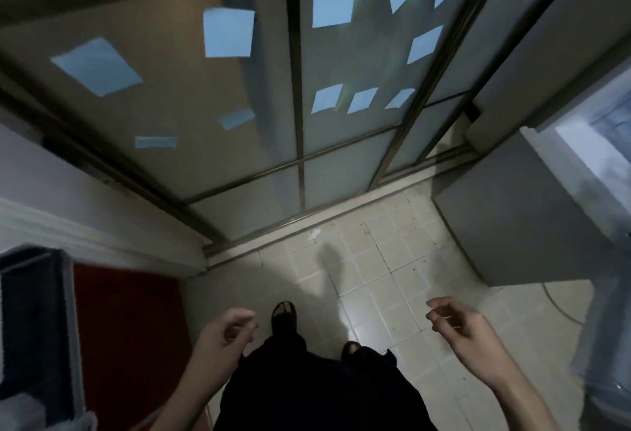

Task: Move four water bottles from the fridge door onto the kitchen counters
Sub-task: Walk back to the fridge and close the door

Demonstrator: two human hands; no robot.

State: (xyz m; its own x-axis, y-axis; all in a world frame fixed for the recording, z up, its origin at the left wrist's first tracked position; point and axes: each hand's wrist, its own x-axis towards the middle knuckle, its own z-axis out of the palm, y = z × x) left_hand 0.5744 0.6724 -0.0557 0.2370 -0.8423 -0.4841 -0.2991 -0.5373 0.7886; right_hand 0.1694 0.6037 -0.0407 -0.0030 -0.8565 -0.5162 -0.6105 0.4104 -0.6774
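Observation:
My left hand (225,331) hangs low over the tiled floor with its fingers loosely curled and nothing in it. My right hand (457,323) is held out to the right at the same height, fingers apart and empty. The grey fridge (512,225) stands at the right with its door swung open; a lit interior strip (594,150) shows at the right edge. No water bottle can be made out with certainty; the far right edge is blurred. The whole frame is motion-blurred.
A frosted sliding glass door (239,116) with blue paper squares fills the wall ahead. A white counter edge (85,225) and a red cabinet front (129,335) lie at the left. A dark container (34,321) sits at the lower left. My feet stand on beige floor tiles (386,266).

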